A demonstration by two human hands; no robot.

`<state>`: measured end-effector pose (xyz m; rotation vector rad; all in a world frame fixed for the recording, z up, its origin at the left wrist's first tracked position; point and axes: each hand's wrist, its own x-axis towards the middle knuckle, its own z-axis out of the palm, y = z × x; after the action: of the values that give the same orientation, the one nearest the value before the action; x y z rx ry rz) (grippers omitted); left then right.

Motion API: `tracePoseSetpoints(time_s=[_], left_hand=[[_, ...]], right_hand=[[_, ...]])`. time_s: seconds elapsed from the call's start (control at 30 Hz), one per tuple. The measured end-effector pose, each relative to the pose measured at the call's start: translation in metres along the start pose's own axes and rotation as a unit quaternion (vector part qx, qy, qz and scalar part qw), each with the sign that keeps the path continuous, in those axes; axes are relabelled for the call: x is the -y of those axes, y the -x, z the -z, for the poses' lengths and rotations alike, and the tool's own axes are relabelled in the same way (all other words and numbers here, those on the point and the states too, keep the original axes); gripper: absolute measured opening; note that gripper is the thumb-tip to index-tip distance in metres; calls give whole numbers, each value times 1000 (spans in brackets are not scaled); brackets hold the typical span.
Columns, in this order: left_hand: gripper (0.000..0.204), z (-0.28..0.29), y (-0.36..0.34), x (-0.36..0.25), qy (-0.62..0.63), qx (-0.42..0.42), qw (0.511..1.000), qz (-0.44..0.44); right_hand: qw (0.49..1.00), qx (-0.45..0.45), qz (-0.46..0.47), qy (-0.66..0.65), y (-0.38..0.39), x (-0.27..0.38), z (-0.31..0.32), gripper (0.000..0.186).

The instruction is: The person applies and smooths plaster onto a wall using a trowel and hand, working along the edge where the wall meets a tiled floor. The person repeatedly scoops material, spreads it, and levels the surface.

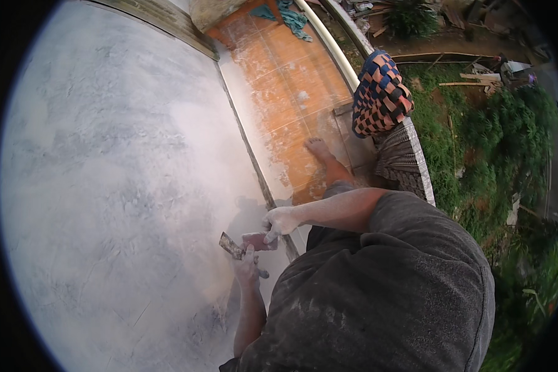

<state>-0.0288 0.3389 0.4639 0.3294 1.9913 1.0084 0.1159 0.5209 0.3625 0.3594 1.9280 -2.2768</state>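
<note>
While the dust-whitened left hand (249, 263) clasps a flat rusty metal scraper (231, 246) and the right hand (280, 221) pinches a small reddish block (258, 240) at its 3 o'clock, both should stay flat against the grey skimmed plaster wall (118, 186).

This is looking like an outdoor building site at a house, on a raised terrace or balcony. A freshly skimmed grey plaster wall (111, 180) is filling the left side, pale dust hanging over it. Orange floor tiles (291, 87), smeared with white powder, are running along its foot to a low parapet with a pale rail (328, 46). Beyond the edge, green bushes (502, 136), bare earth and scattered timber offcuts (477, 79) are lying below. Patterned cloths (381, 93) are hanging over the parapet.
</note>
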Motion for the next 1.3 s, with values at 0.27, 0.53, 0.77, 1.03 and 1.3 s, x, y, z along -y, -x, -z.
tracePoseSetpoints(time_s=[0.27,0.53,0.77,1.03,1.3], left_hand=[[19,-2,1,-7,1,-26,1000,-9],[31,5,4,0,-18,-51,999,9],[24,2,-4,-10,151,-14,986,-68],[28,-15,-5,-41,18,-171,984,-50],[33,-22,-39,-85,-107,-154,982,31]], right_hand=[[999,3,-24,48,-4,19,5,44],[997,24,-29,63,-3,47,6,52],[999,6,23,-35,-6,72,-12,63],[988,-109,78,-73,-42,79,-23,53],[993,-39,31,-107,-77,98,45,40]])
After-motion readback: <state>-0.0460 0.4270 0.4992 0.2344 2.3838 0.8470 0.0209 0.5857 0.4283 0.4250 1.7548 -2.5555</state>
